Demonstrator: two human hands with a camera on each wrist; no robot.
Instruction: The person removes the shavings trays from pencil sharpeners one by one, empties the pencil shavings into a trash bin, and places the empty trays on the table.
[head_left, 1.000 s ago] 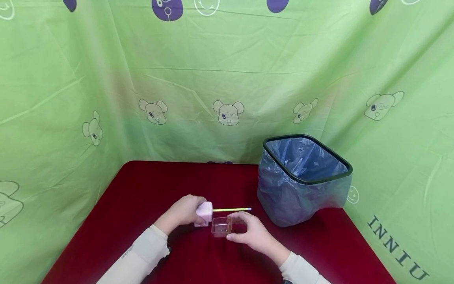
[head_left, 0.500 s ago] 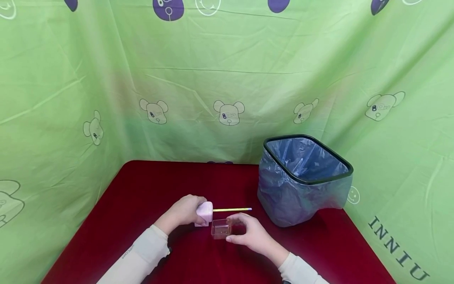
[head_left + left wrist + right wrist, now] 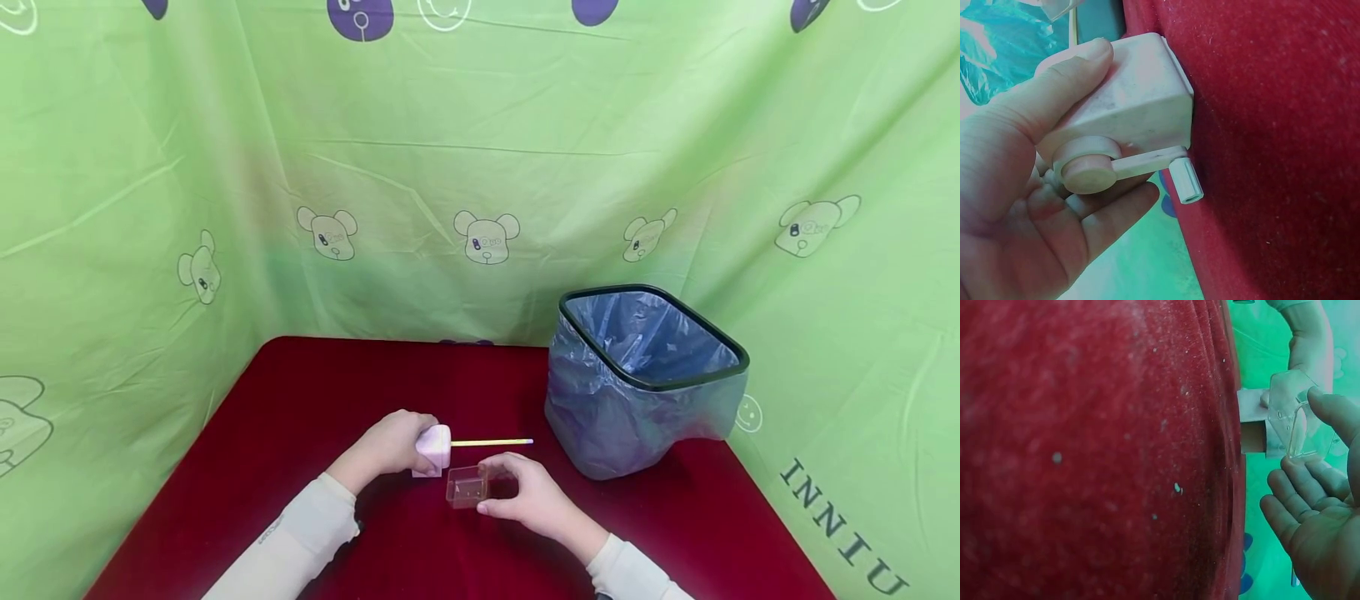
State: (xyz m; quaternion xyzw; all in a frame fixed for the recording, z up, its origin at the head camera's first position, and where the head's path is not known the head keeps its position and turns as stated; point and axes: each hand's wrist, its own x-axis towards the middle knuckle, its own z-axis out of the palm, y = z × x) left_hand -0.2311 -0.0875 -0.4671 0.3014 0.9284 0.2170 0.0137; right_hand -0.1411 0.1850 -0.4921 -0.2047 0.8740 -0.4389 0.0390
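Note:
My left hand (image 3: 392, 443) grips a pale pink crank pencil sharpener (image 3: 432, 450) low over the table. A yellow pencil (image 3: 491, 442) sticks out of its far side, pointing right. The left wrist view shows the sharpener's crank handle (image 3: 1150, 162) facing the palm, and the thumb lying along the body. My right hand (image 3: 534, 496) pinches a small clear plastic shavings tray (image 3: 467, 490) between thumb and fingers. The tray stands apart from the sharpener, just to its right and nearer to me, tilted with its hollow in view. A few tiny specks seem to lie inside it.
A bin (image 3: 607, 429) with a dark rim and a bluish plastic liner stands at the back right of the table. Dark red cloth (image 3: 360, 375) covers the table, with small pale specks near the right hand. Green printed curtains hang behind and at both sides.
The right hand has brought the clear tray slightly nearer to me and tilted it a little. The left hand, sharpener and pencil look unmoved.

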